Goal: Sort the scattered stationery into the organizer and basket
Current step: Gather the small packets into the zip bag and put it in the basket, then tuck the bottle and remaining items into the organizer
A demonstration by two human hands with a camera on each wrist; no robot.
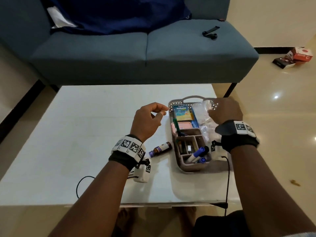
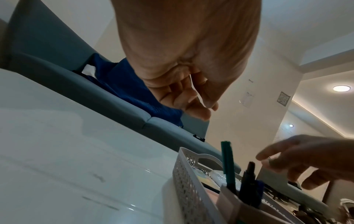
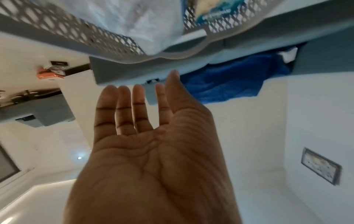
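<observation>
Both forearms reach in over the white glossy surface (image 1: 85,134), each wrist wearing a black band with checkered marker tiles

Small brown glass bottle (image 1: 160,148) with a purple cap lies on its side on the surface, just left of the basket, near the left wrist

Basket (image 1: 172,134): grey-white plastic, perforated lattice walls, rounded corners, cut-out handle at the far end. Sits at the right side of the surface

Inside its near end, the organizer (image 1: 193,139): brownish plastic, square compartments. Blue-capped markers (image 1: 199,153) lie in the nearest cells. A green pen (image 1: 176,125) stands tilted in the far-left cell beside darker pens

Past the organizer, still in the basket: flat pink rectangular item (image 1: 184,125), a blue-and-yellow printed pack (image 1: 182,113), and a crinkled clear plastic bag (image 1: 202,115) along the right side

Left hand (image 1: 147,120) hovers above the surface just left of the basket, fingers loosely curled, thumb and forefinger tips close together, holding nothing visible

Right hand (image 1: 225,110) is over the basket's far right corner above the bag; wrist view shows palm flat, fingers straight and together, nothing held. Contact with the bag: can't tell

Beyond: blue-grey fabric sofa (image 1: 136,53) with a dark blue cloth (image 1: 116,16) draped on it and a small black object (image 1: 210,32) on the seat; cartons (image 1: 295,57) on the shiny tiled floor at right
</observation>
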